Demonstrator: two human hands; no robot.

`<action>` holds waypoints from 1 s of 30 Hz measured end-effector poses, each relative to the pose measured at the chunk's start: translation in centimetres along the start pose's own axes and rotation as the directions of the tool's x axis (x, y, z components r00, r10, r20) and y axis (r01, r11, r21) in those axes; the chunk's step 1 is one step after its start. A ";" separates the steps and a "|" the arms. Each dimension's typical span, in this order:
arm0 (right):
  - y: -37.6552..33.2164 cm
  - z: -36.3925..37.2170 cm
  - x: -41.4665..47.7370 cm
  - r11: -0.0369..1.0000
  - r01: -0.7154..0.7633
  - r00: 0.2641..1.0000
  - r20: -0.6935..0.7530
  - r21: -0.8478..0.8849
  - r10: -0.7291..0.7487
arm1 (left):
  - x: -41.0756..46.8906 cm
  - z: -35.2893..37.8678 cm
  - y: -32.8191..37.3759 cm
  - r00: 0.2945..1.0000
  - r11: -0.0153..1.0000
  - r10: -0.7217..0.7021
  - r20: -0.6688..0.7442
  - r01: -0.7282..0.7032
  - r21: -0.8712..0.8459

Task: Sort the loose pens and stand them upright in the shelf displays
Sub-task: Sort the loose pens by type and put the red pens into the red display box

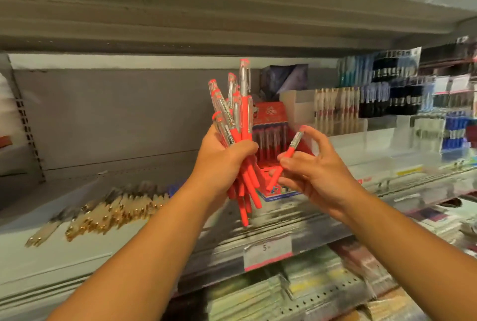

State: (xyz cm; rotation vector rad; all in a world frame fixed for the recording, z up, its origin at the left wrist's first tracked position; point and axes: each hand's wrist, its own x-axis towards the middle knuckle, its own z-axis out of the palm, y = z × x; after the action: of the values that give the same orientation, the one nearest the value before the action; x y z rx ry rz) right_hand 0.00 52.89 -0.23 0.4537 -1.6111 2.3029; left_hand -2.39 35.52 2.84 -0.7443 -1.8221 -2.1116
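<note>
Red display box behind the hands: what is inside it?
Pens stand upright in the red display box. Its lower part is covered by the red pen bundle in the left hand and the right hand pinching a single red pen, so its fill cannot be told.

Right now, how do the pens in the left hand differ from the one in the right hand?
The left hand grips a bunch of red pens, roughly upright and fanned; the right hand pinches a single red pen, tilted. Both look the same red-and-clear kind.
</note>
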 end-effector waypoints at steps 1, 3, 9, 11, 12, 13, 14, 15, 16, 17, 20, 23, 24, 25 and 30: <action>-0.2 -1.1 0.3 1.000 0.004 1.000 -0.003 -0.012 -0.004 | 0.0 1.0 -0.3 1.000 1.000 0.015 -0.024 -0.015 0.002; -0.4 -2.9 1.0 0.999 0.011 1.000 -0.008 -0.040 -0.012 | 0.0 2.7 -0.9 0.997 1.000 0.024 -0.070 -0.023 0.004; -0.4 -5.9 4.4 0.986 0.086 0.996 0.005 -0.146 -0.087 | 2.4 5.2 -2.3 0.987 1.000 0.015 -0.160 -0.013 0.018; -0.3 -6.5 5.7 0.975 0.133 0.991 0.020 -0.181 -0.131 | 3.7 5.6 -2.8 0.985 0.999 0.027 -0.168 -0.023 0.028; -0.2 -6.9 6.4 0.968 0.154 0.988 0.021 -0.197 -0.153 | 4.3 5.7 -3.0 0.986 0.999 0.033 -0.165 -0.028 0.033; -0.1 -7.2 7.1 0.961 0.174 0.985 0.016 -0.216 -0.174 | 4.9 5.9 -3.2 0.986 0.999 0.038 -0.164 -0.034 0.030; -0.1 -7.7 7.8 0.951 0.192 0.981 0.010 -0.242 -0.195 | 5.5 6.0 -3.5 0.985 0.999 0.042 -0.166 -0.039 0.024; 0.0 -8.1 8.6 0.938 0.211 0.976 0.004 -0.274 -0.218 | 6.1 6.2 -3.8 0.984 0.999 0.044 -0.174 -0.041 0.019; 0.0 -8.5 9.4 0.923 0.232 0.970 0.000 -0.307 -0.244 | 6.6 6.3 -4.1 0.981 0.999 0.044 -0.188 -0.041 0.017; 0.1 -8.9 10.2 0.904 0.256 0.962 -0.005 -0.342 -0.275 | 7.0 6.5 -4.4 0.979 0.999 0.043 -0.202 -0.039 0.020; 0.2 -10.0 12.9 0.828 0.311 0.933 -0.014 -0.466 -0.359 | 7.9 6.7 -5.3 0.970 0.998 0.048 -0.237 -0.036 0.054; 0.8 -10.4 15.6 0.714 0.318 0.919 0.018 -0.624 -0.393 | 8.3 6.4 -5.8 0.957 0.996 0.038 -0.287 -0.015 0.082; 1.1 -10.4 16.3 0.666 0.331 0.915 0.056 -0.668 -0.399 | 8.3 6.4 -5.9 0.951 0.996 0.040 -0.306 -0.014 0.086; 1.4 -10.2 16.9 0.609 0.360 0.905 0.106 -0.707 -0.411 | 8.3 6.3 -6.0 0.945 0.995 0.046 -0.325 -0.016 0.094; 2.1 -9.7 18.1 0.333 0.453 0.856 0.298 -0.827 -0.423 | 7.7 6.8 -6.7 0.910 0.991 0.059 -0.411 -0.004 0.133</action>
State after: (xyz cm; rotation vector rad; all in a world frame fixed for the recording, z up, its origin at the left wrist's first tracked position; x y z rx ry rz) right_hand -18.14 62.38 2.43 0.5429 -2.0828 0.8193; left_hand -10.76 44.42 1.87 -0.2611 -1.6758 -1.9235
